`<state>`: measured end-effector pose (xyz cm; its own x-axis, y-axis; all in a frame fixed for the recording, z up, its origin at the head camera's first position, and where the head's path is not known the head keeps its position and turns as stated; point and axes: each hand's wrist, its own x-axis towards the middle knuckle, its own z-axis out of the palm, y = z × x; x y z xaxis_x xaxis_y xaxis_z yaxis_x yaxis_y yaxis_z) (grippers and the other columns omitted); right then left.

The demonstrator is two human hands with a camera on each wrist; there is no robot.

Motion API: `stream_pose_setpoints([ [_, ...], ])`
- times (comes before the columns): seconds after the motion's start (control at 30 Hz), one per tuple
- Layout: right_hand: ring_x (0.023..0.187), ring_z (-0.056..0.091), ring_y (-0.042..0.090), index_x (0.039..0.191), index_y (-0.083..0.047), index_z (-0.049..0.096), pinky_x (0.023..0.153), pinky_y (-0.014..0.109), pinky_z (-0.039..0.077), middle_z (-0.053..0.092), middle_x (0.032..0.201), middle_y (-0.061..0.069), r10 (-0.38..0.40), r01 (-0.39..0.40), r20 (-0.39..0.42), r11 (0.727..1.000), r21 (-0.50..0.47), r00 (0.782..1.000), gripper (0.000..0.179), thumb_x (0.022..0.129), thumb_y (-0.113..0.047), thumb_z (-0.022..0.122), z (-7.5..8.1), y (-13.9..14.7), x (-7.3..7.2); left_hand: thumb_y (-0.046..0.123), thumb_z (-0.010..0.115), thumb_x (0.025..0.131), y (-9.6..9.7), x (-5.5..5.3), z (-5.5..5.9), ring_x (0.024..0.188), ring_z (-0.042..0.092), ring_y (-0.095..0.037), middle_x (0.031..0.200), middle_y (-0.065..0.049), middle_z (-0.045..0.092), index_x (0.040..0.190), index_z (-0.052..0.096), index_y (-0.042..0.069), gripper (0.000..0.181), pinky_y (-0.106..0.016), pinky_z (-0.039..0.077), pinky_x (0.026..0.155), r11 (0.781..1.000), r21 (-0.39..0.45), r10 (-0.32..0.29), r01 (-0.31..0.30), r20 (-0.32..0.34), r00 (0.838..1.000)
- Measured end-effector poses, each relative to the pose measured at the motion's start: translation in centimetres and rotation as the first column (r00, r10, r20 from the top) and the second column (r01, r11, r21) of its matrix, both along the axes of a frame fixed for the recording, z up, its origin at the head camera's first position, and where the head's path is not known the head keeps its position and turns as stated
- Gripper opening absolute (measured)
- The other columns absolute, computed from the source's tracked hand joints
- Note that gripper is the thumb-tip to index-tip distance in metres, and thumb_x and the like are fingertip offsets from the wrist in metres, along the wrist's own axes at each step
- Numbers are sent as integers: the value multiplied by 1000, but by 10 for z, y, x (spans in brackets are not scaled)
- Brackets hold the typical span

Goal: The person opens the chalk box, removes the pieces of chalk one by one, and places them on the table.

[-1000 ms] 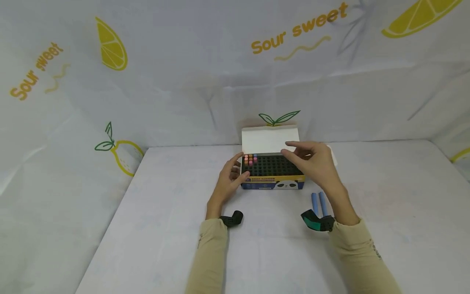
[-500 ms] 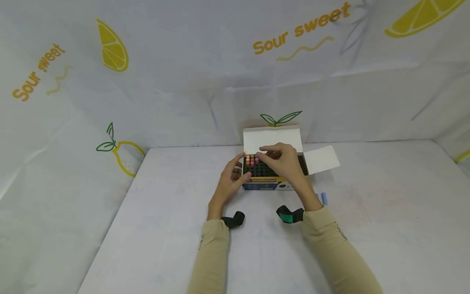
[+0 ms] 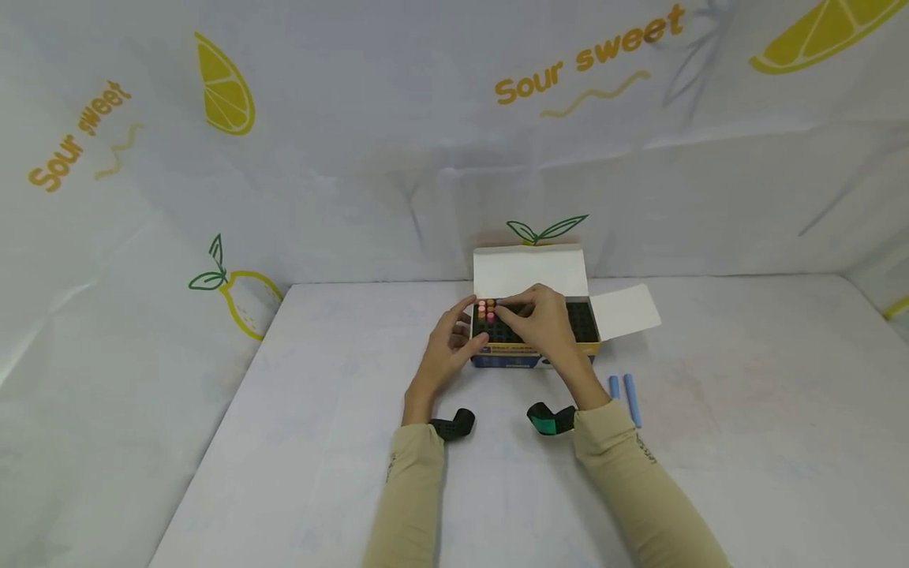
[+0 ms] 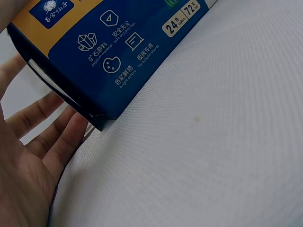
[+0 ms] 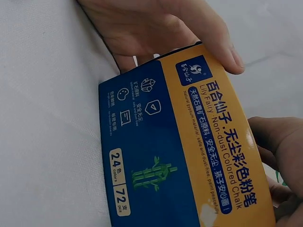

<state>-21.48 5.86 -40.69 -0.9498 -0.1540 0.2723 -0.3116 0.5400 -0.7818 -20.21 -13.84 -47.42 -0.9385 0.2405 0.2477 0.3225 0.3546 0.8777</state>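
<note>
A blue and yellow chalk box (image 3: 507, 361) stands with its lid up near the back of the table. Its black insert (image 3: 582, 319) has many holes; pink and orange chalk ends (image 3: 486, 310) fill some at the left. My left hand (image 3: 436, 363) grips the box's left end, thumb at the front edge, fingers along the side. Over the insert, my right hand (image 3: 547, 325) pinches the top of a blue chalk stick (image 3: 499, 301) beside those ends, mostly hidden by thumb and index finger. The right wrist view shows the printed front and the left thumb (image 5: 213, 38) on its edge.
Two blue chalk sticks (image 3: 633, 401) lie on the white table (image 3: 746, 394), right of the box and near the right wrist. The box's white side flap (image 3: 625, 312) sticks out to the right. A printed white cloth (image 3: 355, 197) hangs behind the table.
My right hand has moved left across the box to the chalk at its left end, uncovering the side flap and the right-hand holes. The left hand keeps its hold on the box.
</note>
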Motion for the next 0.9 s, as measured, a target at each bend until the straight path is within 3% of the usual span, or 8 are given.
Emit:
stream_pose_setpoints([
  [0.33,78,65,29,102,5,80,62,27,49,66,100,23,-19,18,11,1000,24,1000,20,89,-10,79,0,-1,3,53,63,95,0,0,-1,103,58,-24,130,-16,54,159,36,32,72,-38,53,91,1000,-4,5,-5,-2,1000],
  [0.53,78,65,29,102,5,80,60,27,49,66,99,22,-33,33,2,999,34,999,20,89,-11,78,0,-3,4,55,62,95,1,2,1,102,59,-25,131,-17,54,159,36,32,72,-39,53,92,1000,-4,0,0,0,1000],
  [0.9,82,70,35,107,3,79,66,31,56,66,99,21,-64,58,-63,995,-85,996,24,91,-15,76,1,-9,-1,59,60,95,0,1,0,100,59,-24,129,-17,54,159,37,30,74,-40,54,91,1000,-12,5,-5,-9,1000],
])
